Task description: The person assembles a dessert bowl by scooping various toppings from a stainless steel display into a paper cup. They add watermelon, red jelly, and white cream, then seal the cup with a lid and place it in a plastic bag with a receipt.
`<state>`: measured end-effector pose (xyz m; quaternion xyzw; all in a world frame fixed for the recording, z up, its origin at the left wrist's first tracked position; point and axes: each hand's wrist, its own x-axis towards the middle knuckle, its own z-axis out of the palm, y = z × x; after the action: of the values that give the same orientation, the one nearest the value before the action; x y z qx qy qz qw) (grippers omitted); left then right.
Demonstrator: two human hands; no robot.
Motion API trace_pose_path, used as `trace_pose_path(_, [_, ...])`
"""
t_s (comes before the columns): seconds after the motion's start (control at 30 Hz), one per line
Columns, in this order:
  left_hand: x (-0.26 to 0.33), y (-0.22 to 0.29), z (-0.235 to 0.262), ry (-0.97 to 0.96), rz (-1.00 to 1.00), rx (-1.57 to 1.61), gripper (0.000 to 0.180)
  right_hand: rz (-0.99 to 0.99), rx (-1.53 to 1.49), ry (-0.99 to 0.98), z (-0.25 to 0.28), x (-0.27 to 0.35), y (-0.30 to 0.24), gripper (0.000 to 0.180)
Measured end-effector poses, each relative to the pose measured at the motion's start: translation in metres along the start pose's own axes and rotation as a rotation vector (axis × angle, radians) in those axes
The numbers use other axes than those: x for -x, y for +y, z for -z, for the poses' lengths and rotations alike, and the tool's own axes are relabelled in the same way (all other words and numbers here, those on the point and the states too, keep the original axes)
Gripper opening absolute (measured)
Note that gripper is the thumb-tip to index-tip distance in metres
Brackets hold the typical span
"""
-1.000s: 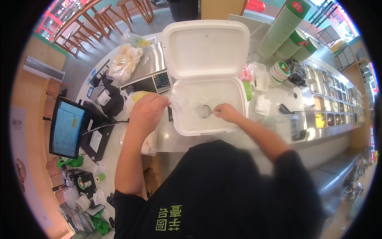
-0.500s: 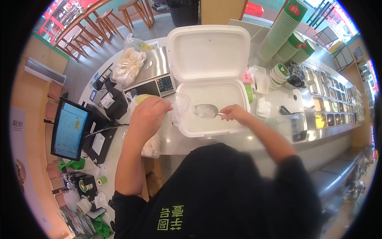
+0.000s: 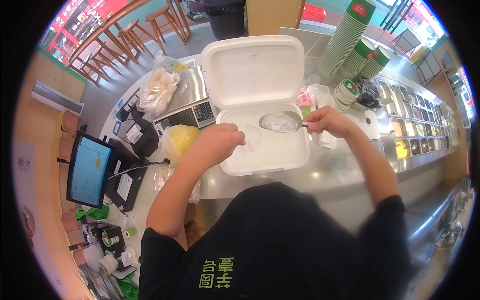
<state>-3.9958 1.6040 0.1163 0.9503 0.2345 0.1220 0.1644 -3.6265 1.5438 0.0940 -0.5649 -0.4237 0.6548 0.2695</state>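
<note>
A white lidded foam-like box (image 3: 265,167) stands open on the counter, its lid tipped back. My right hand (image 3: 327,121) grips the handle of a metal scoop (image 3: 280,121), which is above the box's right half. White, glistening stuff shows in the scoop; I cannot tell what it is. Over the box's left edge, my left hand (image 3: 217,144) is closed, fingers pinched on a thin clear plastic bag (image 3: 251,137) that hangs above the box. The bag's outline is faint against the white interior.
Beyond my left hand stand a scale (image 3: 186,90), a bag of pale round items (image 3: 159,90) and a yellow bag (image 3: 181,140). A monitor (image 3: 90,165) is at far left. Stacked paper cups (image 3: 345,40), lidded tubs (image 3: 346,94) and metal food trays (image 3: 415,115) line the right.
The scoop has risen and shifted right with my right hand, tilting more. My left hand has moved right, over the box's edge, carrying the clear bag along.
</note>
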Motion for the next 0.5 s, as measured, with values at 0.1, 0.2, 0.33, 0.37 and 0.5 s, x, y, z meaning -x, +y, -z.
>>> trace_pose_path(0.1, [-0.021, 0.004, -0.016, -0.081, -0.029, -0.021, 0.01, -0.014, 0.192, -0.056, -0.001, 0.006, -0.03, 0.026])
trace_pose_path(0.2, [-0.038, 0.014, -0.027, -0.128, -0.074, 0.023, 0.011, -0.062, 0.448, -0.108, -0.014, -0.014, -0.036, 0.026])
trace_pose_path(0.33, [-0.047, 0.007, -0.049, -0.192, -0.084, 0.018, 0.011, -0.032, 0.912, -0.09, -0.035, -0.025, -0.06, 0.023])
trace_pose_path(0.37, [-0.046, 0.005, -0.049, -0.184, -0.078, 0.005, 0.009, 0.012, 0.994, -0.075, -0.035, -0.025, -0.066, 0.022])
trace_pose_path(0.5, [-0.04, 0.003, -0.051, -0.1, -0.039, 0.063, 0.009, 0.091, 1.093, -0.059, -0.034, -0.019, -0.086, 0.02])
